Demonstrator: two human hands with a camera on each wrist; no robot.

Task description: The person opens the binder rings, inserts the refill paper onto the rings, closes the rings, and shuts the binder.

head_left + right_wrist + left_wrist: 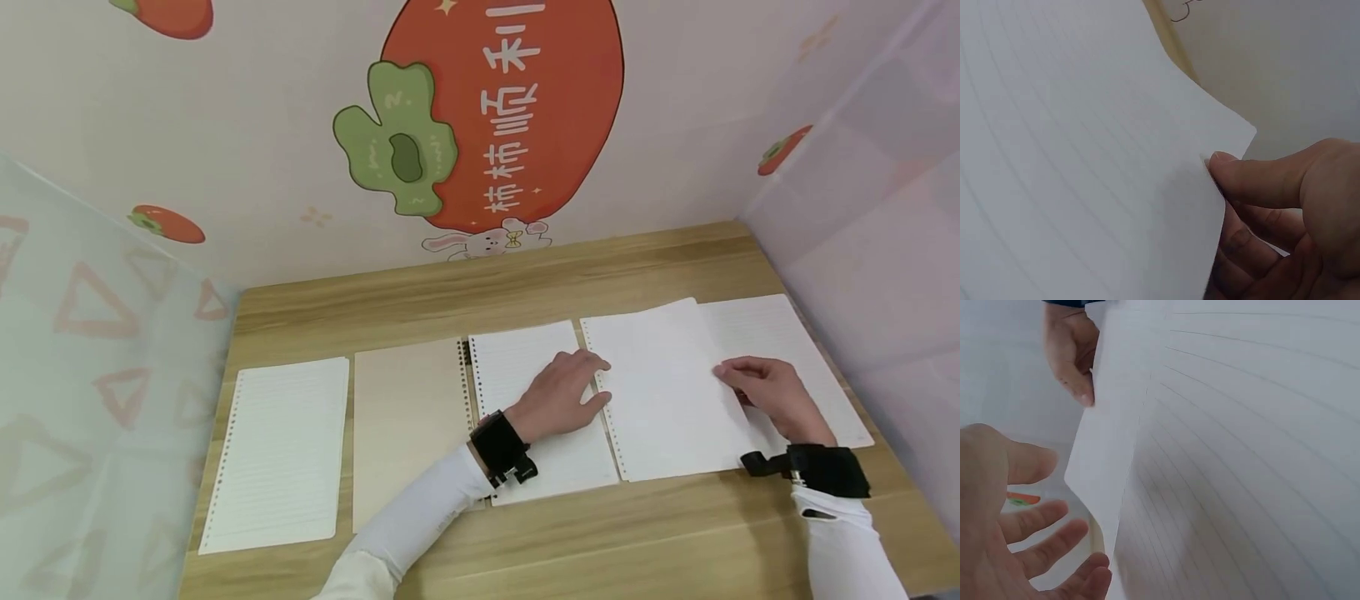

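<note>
My right hand [772, 396] pinches the right edge of a loose-leaf sheet [667, 400] between thumb and fingers. That edge is lifted and bends in the right wrist view, where the thumb of my right hand [1266, 181] lies on the lined face. My left hand [562, 393] hovers over the sheet's punched left edge, fingers spread and relaxed, holding nothing. Beneath the forearm and hand lies a ring binder, its beige cover [408, 425] folded out to the left and lined pages [513, 375] on the right of the rings [468, 375].
Another lined sheet [787, 358] lies at the right, partly under the pinched one. A stack of punched lined paper [281, 450] lies at the left of the wooden table [540, 550]. Patterned walls [262, 125] close off the back and both sides.
</note>
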